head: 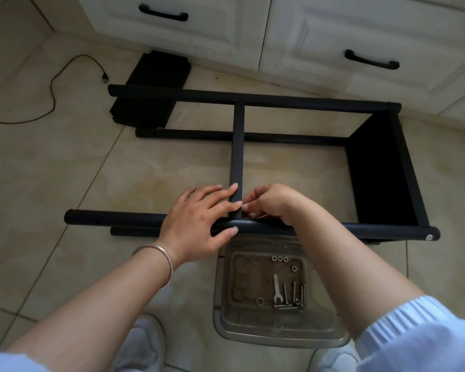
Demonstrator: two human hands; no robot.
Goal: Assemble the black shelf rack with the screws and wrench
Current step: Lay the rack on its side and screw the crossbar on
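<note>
The black shelf rack (253,99) lies on its side on the tiled floor, a shelf panel (379,170) fixed at its right end. A black crossbar (238,146) runs from the far pole to the near pole (113,218). My left hand (199,218) grips the near pole where the crossbar meets it, fingers against the crossbar's left side. My right hand (271,204) has its fingers curled at the right side of that joint; what they pinch is hidden. A clear tray (223,291) below holds a small wrench (276,289), screws (294,294) and washers (279,259).
A second black shelf panel (151,87) lies at the far left, partly under the rack. A black cable (53,87) trails over the floor at left. White cabinet drawers with black handles (371,59) stand behind. My shoes (142,342) are at the bottom edge.
</note>
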